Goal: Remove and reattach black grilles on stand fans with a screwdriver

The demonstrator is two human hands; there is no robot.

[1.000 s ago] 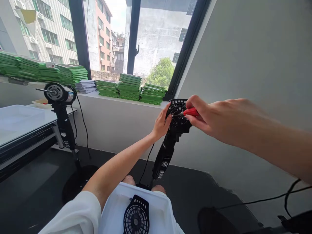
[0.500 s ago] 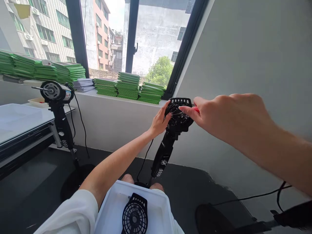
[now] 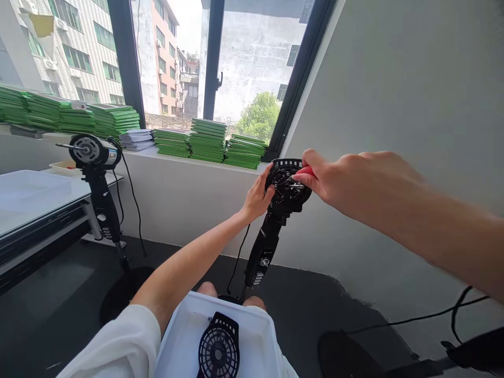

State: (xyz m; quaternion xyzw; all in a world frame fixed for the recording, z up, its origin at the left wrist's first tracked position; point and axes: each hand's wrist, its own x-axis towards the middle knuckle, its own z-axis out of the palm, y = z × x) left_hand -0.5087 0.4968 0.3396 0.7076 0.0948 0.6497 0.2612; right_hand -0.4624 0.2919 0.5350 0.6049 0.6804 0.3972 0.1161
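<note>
Straight ahead of me is a black fan head with a slotted, round grille cover (image 3: 298, 200), on an upright fan stand (image 3: 263, 257) with a knob and buttons. My left hand (image 3: 258, 198) grips the cover's left side, thumb on the front and fingers along the rim. In my right hand (image 3: 326, 176) is a screwdriver (image 3: 305, 171) with a red handle. Its thin shaft slants down-left toward the cover's left part, near my left thumb; the tip's exact contact is hard to see. A metal motor shaft sticks out of the cover's middle.
A white tray (image 3: 255, 336) rests on my lap with another black grille cover (image 3: 218, 353) in it. At left, a second fan stand (image 3: 103, 205) with bare motor stands beside a table (image 3: 79, 190). Green stacks (image 3: 207, 139) line the windowsill. Another stand base (image 3: 346, 354) lies lower right.
My right hand has shifted slightly left and turned, so more of the red handle and the shaft's slant now show. My left hand stays on the cover.
</note>
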